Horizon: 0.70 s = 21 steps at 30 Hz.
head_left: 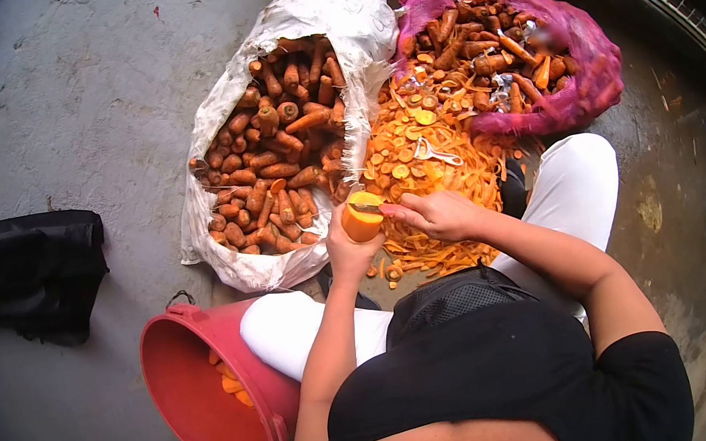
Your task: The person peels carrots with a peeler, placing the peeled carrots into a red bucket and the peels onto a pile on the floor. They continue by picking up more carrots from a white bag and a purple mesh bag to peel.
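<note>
Ctr frame: your L hand [345, 248] grips carrot [362, 228], R hand [444, 215] clasps knife [366, 209]; could nick you if carrot twists.

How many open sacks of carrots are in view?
2: a white woven sack at upper centre, and a pink mesh sack to its right. No others appear hidden.

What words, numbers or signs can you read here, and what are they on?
None: I can't read any text here.
White woven sack: no lettering I can make out.
Round red plastic bucket: none I can make out.
Small shiny scraps in the pink mesh bag: too small to read.
Small metal blade: too small to read.
</note>
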Available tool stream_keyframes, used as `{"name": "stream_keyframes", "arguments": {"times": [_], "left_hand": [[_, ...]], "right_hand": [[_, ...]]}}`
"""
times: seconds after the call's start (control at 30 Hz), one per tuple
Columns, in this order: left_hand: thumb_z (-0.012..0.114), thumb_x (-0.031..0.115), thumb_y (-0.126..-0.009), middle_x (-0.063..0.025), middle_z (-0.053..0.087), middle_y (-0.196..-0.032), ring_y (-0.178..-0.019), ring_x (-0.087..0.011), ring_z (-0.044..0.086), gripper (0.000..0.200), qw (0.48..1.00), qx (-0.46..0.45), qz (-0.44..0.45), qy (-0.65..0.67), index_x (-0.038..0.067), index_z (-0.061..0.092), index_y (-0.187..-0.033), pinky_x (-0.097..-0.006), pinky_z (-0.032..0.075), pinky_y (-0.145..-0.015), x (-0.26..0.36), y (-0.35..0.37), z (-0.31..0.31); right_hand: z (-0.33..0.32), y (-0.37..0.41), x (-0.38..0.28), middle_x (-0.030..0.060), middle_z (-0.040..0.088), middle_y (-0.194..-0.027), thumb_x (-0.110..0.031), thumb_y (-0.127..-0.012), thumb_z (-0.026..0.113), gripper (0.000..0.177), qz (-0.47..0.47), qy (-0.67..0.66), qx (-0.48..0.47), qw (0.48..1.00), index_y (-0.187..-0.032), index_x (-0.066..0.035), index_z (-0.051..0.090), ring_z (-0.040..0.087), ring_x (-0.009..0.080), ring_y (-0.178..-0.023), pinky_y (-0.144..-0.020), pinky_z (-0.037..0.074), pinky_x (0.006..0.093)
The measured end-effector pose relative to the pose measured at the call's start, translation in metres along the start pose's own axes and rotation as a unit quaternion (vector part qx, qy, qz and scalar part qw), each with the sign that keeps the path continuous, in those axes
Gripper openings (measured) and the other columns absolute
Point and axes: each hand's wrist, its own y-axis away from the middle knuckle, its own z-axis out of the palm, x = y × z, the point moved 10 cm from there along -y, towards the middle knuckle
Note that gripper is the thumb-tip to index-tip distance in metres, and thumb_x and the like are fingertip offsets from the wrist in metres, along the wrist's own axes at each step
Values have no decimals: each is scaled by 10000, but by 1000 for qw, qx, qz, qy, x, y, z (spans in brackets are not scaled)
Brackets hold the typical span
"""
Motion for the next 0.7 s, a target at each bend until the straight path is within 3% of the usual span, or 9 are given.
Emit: {"name": "stream_keyframes", "arguments": {"times": [0.27, 0.33, 0.37, 0.4, 0.47, 0.5, 0.53, 0.63, 0.7], "left_hand": [[784, 104, -642, -93, 651, -1035, -973, -178, 635, 573, 994, -79, -42, 66, 34, 528, -1150, -310, 489, -861, -7, 8, 10], [787, 105, -656, -90, 650, -1034, -966, -180, 637, 565, 992, -88, -37, 85, 30, 528, -1152, -309, 488, -864, -3, 12, 13], [788, 105, -663, -89, 650, -1034, -962, -180, 639, 561, 991, -95, -29, 94, 28, 528, -1154, -309, 488, -865, 0, 10, 15], [779, 163, -701, -82, 647, -997, -909, -184, 646, 525, 986, -85, -13, 144, 28, 539, -1149, -314, 505, -833, 5, 10, 15], [768, 218, -724, -80, 640, -959, -867, -187, 646, 514, 935, -108, -147, 304, 33, 544, -1147, -317, 518, -804, -23, 14, 23], [763, 246, -735, -79, 636, -940, -846, -188, 645, 510, 892, -115, -213, 382, 36, 546, -1146, -319, 525, -790, -34, 20, 28], [710, 367, -783, -80, 619, -880, -782, -195, 639, 478, 830, -105, -245, 489, 49, 549, -1101, -311, 544, -704, -35, 22, 36], [656, 472, -805, -90, 612, -863, -760, -211, 641, 492, 633, -25, -383, 673, 56, 537, -1041, -309, 560, -653, -78, 27, 46], [624, 521, -808, -101, 618, -896, -769, -207, 635, 497, 638, 70, -403, 652, 65, 545, -990, -301, 562, -637, -101, 30, 38]], "right_hand": [[5, -8, 15, 229, 625, -901, -524, -975, 322, 503, 30, 10, -62, 998, -1186, -126, 546, 612, 399, -840, -721, 473, 481], [11, -24, 57, 260, 629, -975, -523, -976, 305, 530, 78, -18, -43, 996, -1243, -125, 533, 605, 405, -948, -813, 475, 475], [22, -33, 109, 265, 578, -1172, -510, -985, 270, 587, 122, 10, -52, 991, -1354, -98, 467, 551, 400, -1094, -933, 429, 452], [17, -27, 149, 262, 568, -1205, -502, -991, 249, 627, 209, -1, -9, 978, -1290, -17, 510, 554, 408, -1083, -948, 418, 451], [19, -28, 192, 261, 562, -1232, -602, -960, 250, 747, 255, -82, 3, 964, -1266, 26, 518, 517, 398, -1162, -985, 391, 443], [3, -25, 180, 212, 648, -898, -616, -954, 273, 741, 205, -100, 131, 965, -1228, 22, 532, 628, 341, -838, -745, 482, 437], [15, -21, 192, 135, 548, -724, -631, -947, 285, 721, 278, -176, 97, 939, -1147, 13, 543, 529, 269, -647, -600, 421, 400], [34, -10, 181, 63, 454, -587, -646, -931, 313, 688, 357, -307, 26, 882, -1066, -13, 547, 412, 177, -451, -416, 314, 341], [44, -6, 172, 37, 386, -574, -656, -923, 324, 644, 357, -356, 7, 863, -988, -42, 505, 329, 151, -436, -399, 251, 320]]}}
